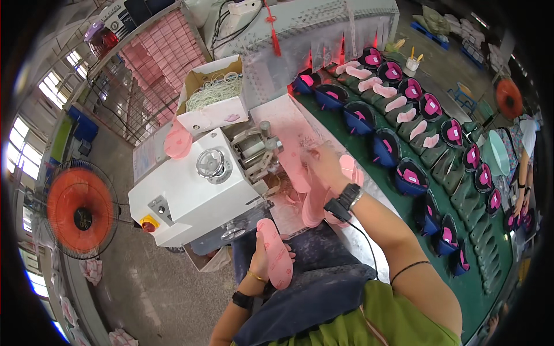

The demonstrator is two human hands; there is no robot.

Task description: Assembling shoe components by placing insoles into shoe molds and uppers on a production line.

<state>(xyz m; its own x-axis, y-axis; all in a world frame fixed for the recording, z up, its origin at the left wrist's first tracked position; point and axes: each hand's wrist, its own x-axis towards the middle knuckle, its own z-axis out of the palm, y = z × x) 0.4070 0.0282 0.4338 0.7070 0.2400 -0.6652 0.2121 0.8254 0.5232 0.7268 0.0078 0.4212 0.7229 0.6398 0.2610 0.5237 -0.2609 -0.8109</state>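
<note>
A pink insole [275,252] is being gripped in the closed left hand [261,260], its long axis running up from the grip toward the white machine [196,190] just beyond it. The right hand [324,164] is being rested on the stack of pink insoles [314,196], which is lying under and below the palm; its fingers appear curled, perhaps pinching one, though that cannot be told.

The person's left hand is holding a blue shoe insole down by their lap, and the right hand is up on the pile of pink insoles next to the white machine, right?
Not quite. The insole in the left hand is pink, not blue, as the head view shows. The rest holds: it is down by the lap, and the right hand rests on the pile of pink insoles beside the white machine.
</note>
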